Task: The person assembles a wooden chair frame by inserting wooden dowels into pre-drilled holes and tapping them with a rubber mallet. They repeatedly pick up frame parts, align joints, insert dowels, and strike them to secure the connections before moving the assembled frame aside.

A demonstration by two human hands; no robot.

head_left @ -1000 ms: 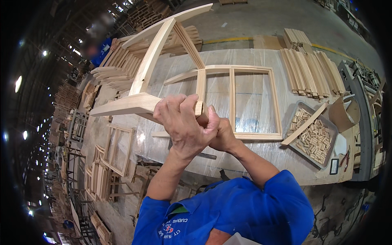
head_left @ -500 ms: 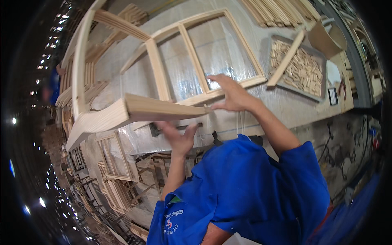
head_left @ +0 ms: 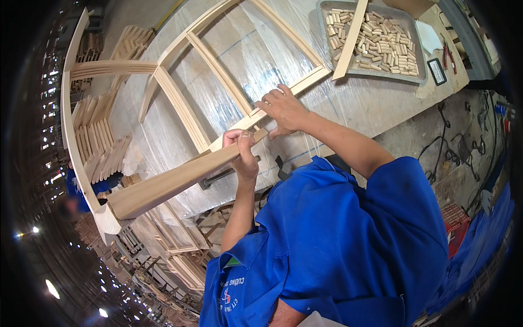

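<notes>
Gripping one thick pale wooden rail [head_left: 174, 180], the left hand [head_left: 243, 153] sits just left of the frame's centre, fingers wrapped tight around the rail's upper end. That rail slants down toward the lower left of the frame, where it meets one long curved pale wooden piece [head_left: 68, 114] that sweeps up the left edge. The right hand [head_left: 283, 109], just above centre, lies flat with fingers spread on the lower rail of one pale wooden frame with slender bars [head_left: 218, 71]; it presses on the wood and clasps nothing. This frame lies on one counter covered in clear plastic sheet [head_left: 359, 101], filling the upper middle of the picture, and at least three of its cross bars show. In the upper right, one shallow grey metal tray [head_left: 419, 76] holds many short pale wooden dowels [head_left: 387, 46], too many to count, and one flat wooden slat [head_left: 350, 39] lies slantwise across the tray. Beside the tray, further right, rest one small dark-framed rectangular object [head_left: 437, 71] and one pair of red-handled pliers [head_left: 448, 54]. Stacked wooden parts [head_left: 103, 139] sit at left, their number unclear.
</notes>
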